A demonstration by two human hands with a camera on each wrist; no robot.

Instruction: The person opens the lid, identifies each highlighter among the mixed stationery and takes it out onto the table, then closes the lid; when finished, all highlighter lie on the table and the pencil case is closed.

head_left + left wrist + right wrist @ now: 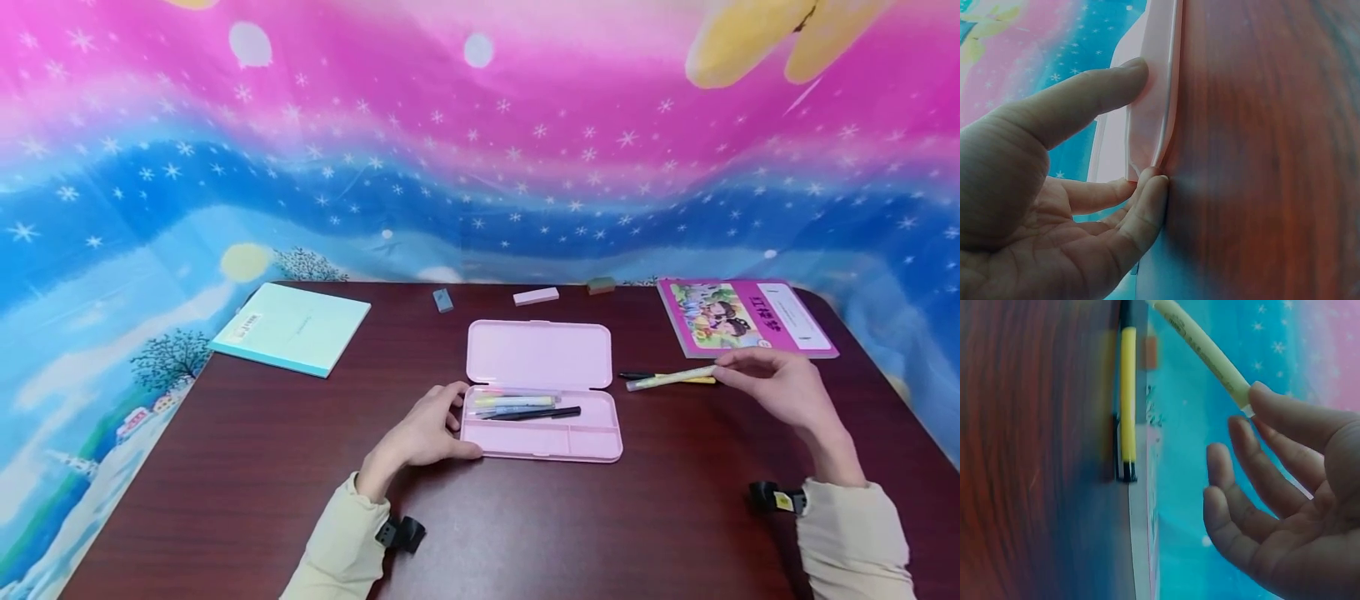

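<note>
Dark red-brown, wood-grained desk (525,525) runs back to a printed pink-and-blue cloth backdrop (450,192). Nearest, an open pink plastic pencil case (517,439) holds several slim pens (525,402) in its long rear compartment. The left hand (431,429) grips its left end; an uneven squeeze or lift there could tip it and roll the pens. That thumb presses the front wall, fingers bent against the end. Well apart, the right hand (787,392) pinches a pale-yellow, tube-shaped pen (671,377) by one end; so slight a hold could let it swivel, or nudge the yellow-and-black pen (1127,394) beneath. The wrist arches, other fingers loosely bent. Farther lie a mint-green notebook (296,329) and a magenta picture-covered book (750,317).
</note>
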